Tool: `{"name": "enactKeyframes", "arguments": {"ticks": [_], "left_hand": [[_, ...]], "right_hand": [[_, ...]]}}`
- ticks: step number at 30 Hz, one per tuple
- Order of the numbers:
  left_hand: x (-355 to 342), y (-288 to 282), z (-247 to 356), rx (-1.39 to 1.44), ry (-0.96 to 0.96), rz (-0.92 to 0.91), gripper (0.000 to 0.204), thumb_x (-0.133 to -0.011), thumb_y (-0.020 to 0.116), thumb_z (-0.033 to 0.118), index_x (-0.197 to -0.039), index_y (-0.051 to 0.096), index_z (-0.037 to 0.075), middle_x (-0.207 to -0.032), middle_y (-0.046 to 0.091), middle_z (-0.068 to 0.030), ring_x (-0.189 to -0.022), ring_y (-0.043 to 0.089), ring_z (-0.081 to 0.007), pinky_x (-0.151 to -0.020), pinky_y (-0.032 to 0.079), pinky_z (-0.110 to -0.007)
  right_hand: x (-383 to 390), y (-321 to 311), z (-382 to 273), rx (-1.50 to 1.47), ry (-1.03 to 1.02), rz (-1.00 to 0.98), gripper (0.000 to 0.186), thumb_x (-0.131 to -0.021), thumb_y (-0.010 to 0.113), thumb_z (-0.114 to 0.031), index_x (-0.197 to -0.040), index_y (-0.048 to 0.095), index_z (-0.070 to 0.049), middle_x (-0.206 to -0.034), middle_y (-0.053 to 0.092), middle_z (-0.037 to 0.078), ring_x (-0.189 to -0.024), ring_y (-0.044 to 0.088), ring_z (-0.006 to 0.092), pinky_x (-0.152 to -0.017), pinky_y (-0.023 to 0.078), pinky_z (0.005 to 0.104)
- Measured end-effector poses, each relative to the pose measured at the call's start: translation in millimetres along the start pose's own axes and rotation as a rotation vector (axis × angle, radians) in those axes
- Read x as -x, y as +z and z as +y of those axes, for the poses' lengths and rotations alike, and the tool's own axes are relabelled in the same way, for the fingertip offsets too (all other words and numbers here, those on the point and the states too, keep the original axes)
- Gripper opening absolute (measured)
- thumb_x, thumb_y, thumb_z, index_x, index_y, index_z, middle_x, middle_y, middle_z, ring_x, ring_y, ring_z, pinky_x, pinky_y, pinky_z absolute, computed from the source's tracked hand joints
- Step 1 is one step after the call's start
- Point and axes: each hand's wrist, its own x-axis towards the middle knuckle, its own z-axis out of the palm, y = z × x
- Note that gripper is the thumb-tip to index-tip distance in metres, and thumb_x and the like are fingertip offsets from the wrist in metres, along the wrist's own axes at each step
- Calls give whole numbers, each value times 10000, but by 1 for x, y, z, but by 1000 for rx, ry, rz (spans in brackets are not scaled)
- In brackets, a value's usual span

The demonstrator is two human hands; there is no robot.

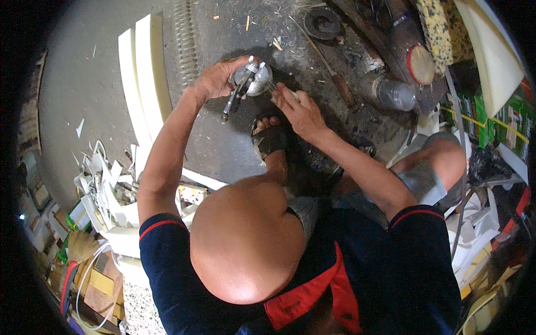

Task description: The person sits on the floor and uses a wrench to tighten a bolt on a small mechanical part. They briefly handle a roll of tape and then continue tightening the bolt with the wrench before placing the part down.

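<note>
My left hand is closed round a round, silvery metal part, which has a dark metal arm across it, angled down toward me. My right hand grips a slim tool whose metal end reaches the right side of the round part; the grip is mostly hidden by my fingers. Both hands are above the grey floor, just beyond my sandalled foot.
Long cream strips and a coiled spring lie left. A wooden-handled rod, dark ring, plastic jar and red-rimmed round object sit right. White scraps and a broom are piled at lower left.
</note>
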Motion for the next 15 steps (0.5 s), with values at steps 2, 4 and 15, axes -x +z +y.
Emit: {"name": "enactKeyframes", "arguments": {"ticks": [2, 4, 15], "left_hand": [[0, 2, 1, 327, -138, -30, 628, -903, 708, 195, -1478, 459, 238, -1218, 615, -84, -928, 662, -173, -742, 618, -361], [1, 3, 5, 471, -235, -20, 837, -781, 840, 244, -1494, 410, 328, -1006, 669, -70, -796, 663, -224, -744, 568, -386], [14, 9, 37, -661, 105, 113, 979, -673, 924, 323, -1489, 387, 393, -1128, 709, -104, -1016, 670, -339, -853, 522, -435]], "right_hand": [[13, -7, 3, -65, -16, 117, 589, -874, 558, -20, -1451, 501, -123, -1519, 450, 89, -1012, 553, 311, -885, 532, 410], [20, -14, 5, -107, -17, 137, 544, -868, 566, -10, -1402, 549, -110, -1475, 491, 90, -986, 561, 321, -885, 536, 406], [27, -27, 2, -59, 89, -20, 543, -856, 548, 25, -1382, 568, -109, -1480, 502, 99, -959, 573, 339, -858, 528, 433]]}}
